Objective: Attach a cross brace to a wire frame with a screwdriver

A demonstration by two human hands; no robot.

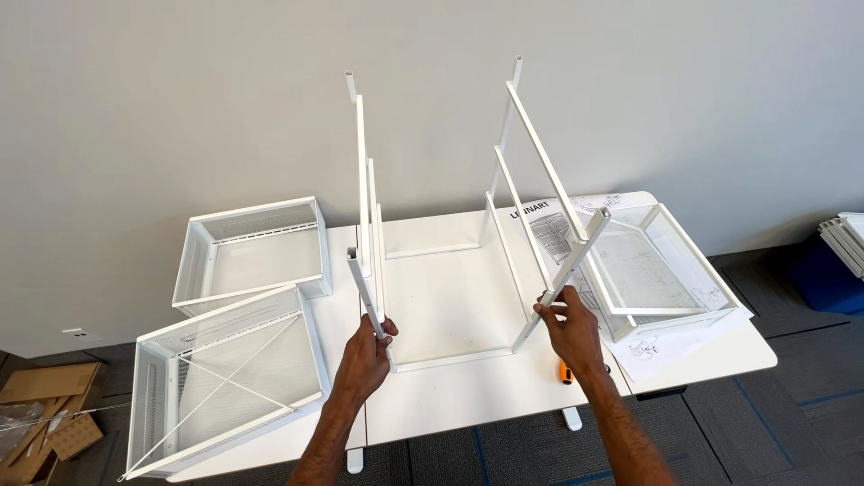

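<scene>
Left hand (364,355) gripping white frame (441,243) front-left leg, right hand (569,328) gripping front-right leg; frame between hands on table (468,396)

A white table (468,396) on white legs stands against a grey wall, over dark carpet. On its left part rest two white mesh drawers: one (252,252) toward the wall, a second (220,378) nearer, tilted and jutting past the table's edge. A white metal frame (450,297) stands upright at the middle. At the right, a third mesh drawer (661,274) lies on unfolded instruction sheets (666,355), and an orange-handled tool (566,372) lies just beside the frame.
</scene>
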